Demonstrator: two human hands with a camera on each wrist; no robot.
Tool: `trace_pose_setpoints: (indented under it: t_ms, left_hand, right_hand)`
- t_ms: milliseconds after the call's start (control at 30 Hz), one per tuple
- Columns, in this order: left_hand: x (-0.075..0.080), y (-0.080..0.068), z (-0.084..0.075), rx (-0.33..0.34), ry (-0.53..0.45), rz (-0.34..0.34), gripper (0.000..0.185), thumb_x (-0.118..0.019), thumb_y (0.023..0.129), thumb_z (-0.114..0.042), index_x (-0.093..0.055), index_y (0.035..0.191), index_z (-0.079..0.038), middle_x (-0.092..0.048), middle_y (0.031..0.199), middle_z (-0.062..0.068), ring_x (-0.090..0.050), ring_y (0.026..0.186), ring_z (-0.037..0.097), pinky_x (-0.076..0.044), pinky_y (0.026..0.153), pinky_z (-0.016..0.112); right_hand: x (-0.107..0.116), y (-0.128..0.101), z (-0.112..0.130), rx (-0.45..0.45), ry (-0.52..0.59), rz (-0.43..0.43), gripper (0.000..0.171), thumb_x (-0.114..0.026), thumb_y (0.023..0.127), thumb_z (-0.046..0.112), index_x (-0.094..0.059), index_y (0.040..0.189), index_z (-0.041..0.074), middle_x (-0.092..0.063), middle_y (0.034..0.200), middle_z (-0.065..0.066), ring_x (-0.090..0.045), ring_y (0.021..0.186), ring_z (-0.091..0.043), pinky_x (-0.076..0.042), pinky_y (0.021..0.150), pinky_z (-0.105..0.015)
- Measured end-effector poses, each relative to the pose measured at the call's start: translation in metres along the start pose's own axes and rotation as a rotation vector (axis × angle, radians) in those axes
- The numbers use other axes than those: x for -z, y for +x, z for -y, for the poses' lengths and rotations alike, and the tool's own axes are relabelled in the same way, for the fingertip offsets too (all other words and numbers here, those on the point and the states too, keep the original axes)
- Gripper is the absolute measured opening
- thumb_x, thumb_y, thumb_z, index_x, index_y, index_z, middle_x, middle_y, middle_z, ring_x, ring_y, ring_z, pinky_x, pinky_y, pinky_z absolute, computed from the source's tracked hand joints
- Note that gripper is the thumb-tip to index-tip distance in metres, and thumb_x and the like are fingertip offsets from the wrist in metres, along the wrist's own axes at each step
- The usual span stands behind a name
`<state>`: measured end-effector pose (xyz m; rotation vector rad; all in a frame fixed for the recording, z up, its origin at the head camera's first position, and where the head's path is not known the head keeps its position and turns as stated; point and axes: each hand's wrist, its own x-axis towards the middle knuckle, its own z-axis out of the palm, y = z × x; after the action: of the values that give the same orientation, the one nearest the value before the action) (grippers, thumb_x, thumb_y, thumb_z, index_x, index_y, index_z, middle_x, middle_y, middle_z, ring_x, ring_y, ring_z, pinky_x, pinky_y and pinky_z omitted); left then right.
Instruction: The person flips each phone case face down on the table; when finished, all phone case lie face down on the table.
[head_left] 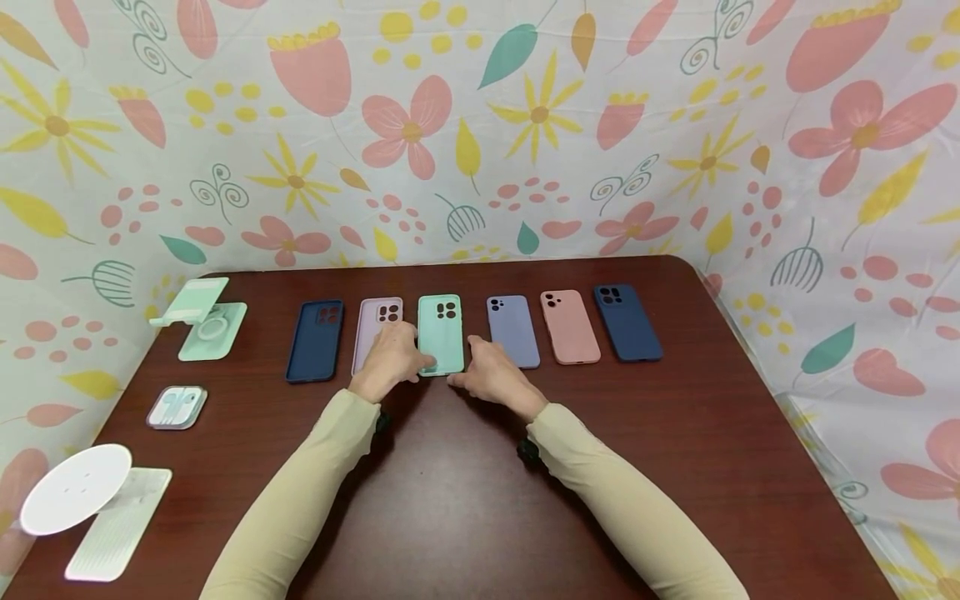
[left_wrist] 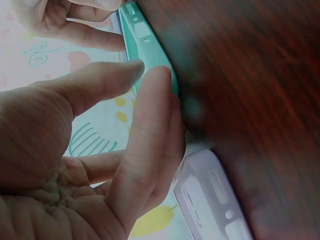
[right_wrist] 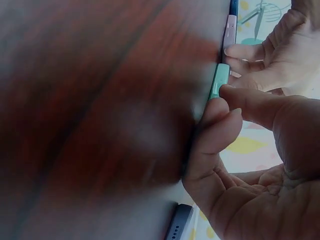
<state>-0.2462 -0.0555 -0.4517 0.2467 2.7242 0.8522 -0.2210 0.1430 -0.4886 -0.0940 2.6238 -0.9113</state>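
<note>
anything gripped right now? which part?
Mint phone case, pinched at its near bottom corners: left hand on the left corner, right hand on the right. It looks flat on the table.

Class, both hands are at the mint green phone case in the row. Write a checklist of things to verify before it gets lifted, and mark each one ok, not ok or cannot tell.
1. Left hand fingers touch the mint green case at its near left corner: ok.
2. Right hand fingertips on its near right edge: ok.
3. Case flat on the table: ok.
4. Lilac case lies clear of the left hand: not ok, the hand covers part of it.
5. Periwinkle case apart from the mint one: ok.
6. Grip firm enough to lift: cannot tell.
</note>
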Motion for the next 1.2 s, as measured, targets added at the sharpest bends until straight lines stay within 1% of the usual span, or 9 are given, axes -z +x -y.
trace_pose_setpoints:
  t_ms: [100, 200, 367, 467, 667, 700, 800, 1033, 1200]
  left_hand:
    - [0.010, -0.013, -0.016, 0.015, 0.010, 0.028, 0.021, -0.085, 0.091, -0.012, -0.069, 0.087, -0.001, -0.074, 0.076, 0.014, -0.077, 0.057, 0.017, -0.062, 0.065, 0.030]
    - [0.012, -0.017, -0.020, 0.008, 0.015, 0.043, 0.022, -0.087, 0.091, -0.014, -0.069, 0.092, -0.001, -0.074, 0.079, 0.014, -0.077, 0.058, 0.017, -0.064, 0.070, 0.031]
    - [0.010, -0.012, -0.015, -0.006, 0.010, 0.065, 0.030, -0.091, 0.090, -0.020, -0.069, 0.097, -0.001, -0.074, 0.079, 0.011, -0.075, 0.056, 0.012, -0.063, 0.073, 0.029]
    - [0.007, -0.008, -0.012, 0.004, 0.006, 0.070, 0.032, -0.092, 0.089, -0.021, -0.069, 0.100, -0.001, -0.076, 0.082, 0.011, -0.076, 0.058, 0.012, -0.063, 0.073, 0.028]
    - [0.005, -0.007, -0.012, -0.003, -0.020, 0.068, 0.038, -0.096, 0.083, -0.023, -0.071, 0.102, -0.001, -0.077, 0.087, 0.012, -0.077, 0.059, 0.014, -0.062, 0.069, 0.027]
    - [0.010, -0.015, -0.020, 0.018, -0.017, 0.071, 0.037, -0.096, 0.084, -0.020, -0.070, 0.103, -0.001, -0.077, 0.087, 0.013, -0.077, 0.060, 0.015, -0.062, 0.070, 0.028]
    - [0.009, -0.017, -0.022, 0.025, -0.014, 0.072, 0.039, -0.096, 0.084, -0.021, -0.070, 0.105, -0.001, -0.077, 0.087, 0.012, -0.077, 0.060, 0.014, -0.061, 0.071, 0.027]
    - [0.009, -0.019, -0.022, 0.019, -0.038, 0.079, 0.036, -0.096, 0.084, -0.022, -0.071, 0.103, -0.004, -0.078, 0.084, 0.010, -0.077, 0.060, 0.013, -0.062, 0.072, 0.028]
    - [0.009, -0.019, -0.019, -0.005, -0.068, 0.085, 0.031, -0.093, 0.088, -0.025, -0.075, 0.103, -0.004, -0.079, 0.087, 0.010, -0.077, 0.060, 0.014, -0.064, 0.071, 0.028]
  right_hand:
    - [-0.001, 0.005, 0.000, -0.016, -0.034, 0.001, 0.095, -0.082, 0.099, 0.037, -0.031, 0.168, -0.003, -0.077, 0.095, -0.007, -0.073, 0.078, -0.012, -0.060, 0.081, -0.030]
    - [-0.001, 0.007, 0.002, -0.024, -0.029, 0.005, 0.090, -0.083, 0.099, 0.035, -0.035, 0.165, -0.003, -0.076, 0.101, -0.010, -0.074, 0.073, -0.014, -0.061, 0.073, -0.029]
    - [0.009, -0.011, 0.019, -0.014, 0.031, 0.006, 0.073, -0.081, 0.100, 0.023, -0.044, 0.158, -0.002, -0.074, 0.099, -0.012, -0.073, 0.066, -0.019, -0.059, 0.060, -0.030]
    - [0.017, -0.028, 0.033, -0.007, 0.066, -0.006, 0.063, -0.080, 0.101, 0.017, -0.049, 0.153, -0.001, -0.074, 0.105, -0.014, -0.073, 0.067, -0.018, -0.060, 0.060, -0.028]
    - [0.017, -0.032, 0.034, 0.014, 0.091, -0.028, 0.061, -0.079, 0.101, 0.013, -0.050, 0.153, 0.000, -0.073, 0.116, -0.018, -0.073, 0.070, -0.017, -0.061, 0.060, -0.025]
    - [0.017, -0.031, 0.033, 0.012, 0.090, -0.027, 0.061, -0.079, 0.101, 0.013, -0.050, 0.154, 0.000, -0.073, 0.115, -0.018, -0.073, 0.069, -0.017, -0.060, 0.060, -0.025]
    - [0.017, -0.031, 0.032, 0.012, 0.090, -0.028, 0.064, -0.079, 0.101, 0.013, -0.048, 0.155, -0.001, -0.073, 0.109, -0.017, -0.073, 0.069, -0.017, -0.060, 0.060, -0.025]
    - [0.017, -0.034, 0.033, 0.018, 0.095, -0.030, 0.076, -0.077, 0.102, 0.013, -0.037, 0.166, 0.002, -0.074, 0.086, -0.012, -0.072, 0.063, -0.018, -0.058, 0.059, -0.027]
    - [0.016, -0.037, 0.033, 0.024, 0.107, -0.037, 0.077, -0.077, 0.103, 0.013, -0.035, 0.166, 0.001, -0.073, 0.083, -0.011, -0.072, 0.062, -0.018, -0.058, 0.058, -0.027]
